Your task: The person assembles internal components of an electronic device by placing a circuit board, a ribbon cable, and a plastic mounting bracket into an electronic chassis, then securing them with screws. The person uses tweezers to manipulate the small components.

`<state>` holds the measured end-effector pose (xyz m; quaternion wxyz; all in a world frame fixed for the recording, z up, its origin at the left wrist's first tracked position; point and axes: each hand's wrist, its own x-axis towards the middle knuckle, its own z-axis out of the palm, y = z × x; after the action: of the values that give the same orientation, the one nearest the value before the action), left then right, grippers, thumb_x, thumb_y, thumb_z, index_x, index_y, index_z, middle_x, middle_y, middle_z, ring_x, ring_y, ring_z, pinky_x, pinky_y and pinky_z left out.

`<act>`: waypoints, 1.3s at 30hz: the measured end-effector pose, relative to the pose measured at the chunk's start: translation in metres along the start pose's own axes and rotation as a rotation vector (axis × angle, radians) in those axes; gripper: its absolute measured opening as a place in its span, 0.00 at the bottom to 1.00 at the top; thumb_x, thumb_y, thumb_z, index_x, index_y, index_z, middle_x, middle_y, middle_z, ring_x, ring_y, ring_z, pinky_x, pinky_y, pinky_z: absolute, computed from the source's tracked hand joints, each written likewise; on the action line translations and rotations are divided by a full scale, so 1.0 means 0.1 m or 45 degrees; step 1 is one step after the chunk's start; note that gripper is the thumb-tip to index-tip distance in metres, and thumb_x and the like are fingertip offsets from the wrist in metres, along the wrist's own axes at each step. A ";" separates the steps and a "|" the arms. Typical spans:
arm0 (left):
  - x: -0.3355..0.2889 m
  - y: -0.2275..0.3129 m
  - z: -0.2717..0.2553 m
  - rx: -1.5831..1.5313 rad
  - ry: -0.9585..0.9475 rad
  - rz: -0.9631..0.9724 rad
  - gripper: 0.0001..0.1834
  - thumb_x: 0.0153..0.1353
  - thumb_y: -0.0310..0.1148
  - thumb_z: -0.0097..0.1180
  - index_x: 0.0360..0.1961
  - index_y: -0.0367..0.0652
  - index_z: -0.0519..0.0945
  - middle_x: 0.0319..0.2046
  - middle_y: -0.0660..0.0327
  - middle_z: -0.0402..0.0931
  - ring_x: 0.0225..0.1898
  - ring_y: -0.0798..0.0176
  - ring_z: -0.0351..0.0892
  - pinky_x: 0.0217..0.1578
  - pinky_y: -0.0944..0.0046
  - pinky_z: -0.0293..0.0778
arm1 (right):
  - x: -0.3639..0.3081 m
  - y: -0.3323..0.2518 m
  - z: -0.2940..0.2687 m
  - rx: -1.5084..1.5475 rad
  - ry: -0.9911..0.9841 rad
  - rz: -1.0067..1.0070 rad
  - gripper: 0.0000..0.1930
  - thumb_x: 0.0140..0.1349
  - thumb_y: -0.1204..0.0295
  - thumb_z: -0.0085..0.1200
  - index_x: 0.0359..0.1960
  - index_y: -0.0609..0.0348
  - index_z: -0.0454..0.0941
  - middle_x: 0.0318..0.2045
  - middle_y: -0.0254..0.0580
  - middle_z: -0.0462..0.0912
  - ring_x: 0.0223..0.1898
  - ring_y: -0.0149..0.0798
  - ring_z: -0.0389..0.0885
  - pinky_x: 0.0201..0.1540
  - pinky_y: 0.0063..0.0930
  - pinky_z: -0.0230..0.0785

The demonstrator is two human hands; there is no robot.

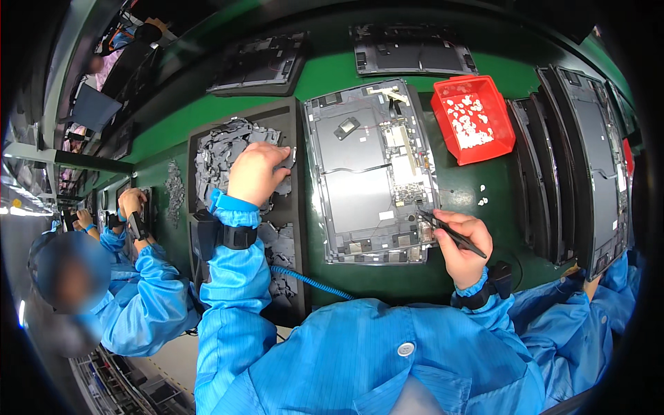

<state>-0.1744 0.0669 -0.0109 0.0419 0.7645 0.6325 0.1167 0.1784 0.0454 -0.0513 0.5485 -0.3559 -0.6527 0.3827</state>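
Flanking the rectangular grey panel (349, 232), our left hand (256, 171) pinches a grey sliver (293, 158), our right hand (469, 247) slim black tweezers (451, 234), best kept steady.

Our L hand (254, 173), just L of the open grey panel (354, 207), over a dark tray (300, 214) of grey pcs (225, 152), pinches a small grey bit (293, 158). Our R hand (465, 261) has blk tweezers (455, 237), tips nr panel's lower R edge. We've a red bin (478, 155) w/ white bits (472, 131) upper R of panel, stood-up dark panels (588, 173) far R, co-worker (149, 304) far L.
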 end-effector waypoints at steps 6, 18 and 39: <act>-0.10 -0.17 -0.09 -0.229 0.501 -0.253 0.07 0.46 0.23 0.57 0.30 0.36 0.79 0.27 0.54 0.79 0.25 0.61 0.79 0.27 0.66 0.75 | 0.29 -0.10 -0.04 0.187 0.182 0.038 0.13 0.48 0.90 0.54 0.33 0.67 0.65 0.39 0.55 0.75 0.43 0.46 0.77 0.44 0.31 0.73; -0.03 -0.49 -0.12 -1.208 0.529 -0.506 0.12 0.49 0.16 0.56 0.23 0.41 0.66 0.36 0.57 0.75 0.30 0.73 0.71 0.31 0.75 0.67 | 0.93 0.34 0.49 -0.181 0.161 -0.041 0.10 0.45 0.83 0.61 0.27 0.66 0.71 0.31 0.47 0.80 0.33 0.40 0.80 0.34 0.26 0.71; -0.19 0.40 -0.49 -2.104 0.444 -0.497 0.05 0.55 0.21 0.52 0.33 0.40 0.71 0.37 0.52 0.77 0.36 0.59 0.80 0.29 0.69 0.79 | 1.20 -0.38 0.99 0.018 -0.499 0.169 0.08 0.59 0.71 0.50 0.31 0.66 0.71 0.27 0.43 0.69 0.31 0.38 0.69 0.36 0.27 0.63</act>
<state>-0.1510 0.0361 0.0422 0.5056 0.3381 0.4624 0.6452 0.0618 0.1241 0.0251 0.3870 -0.3128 -0.7194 0.4846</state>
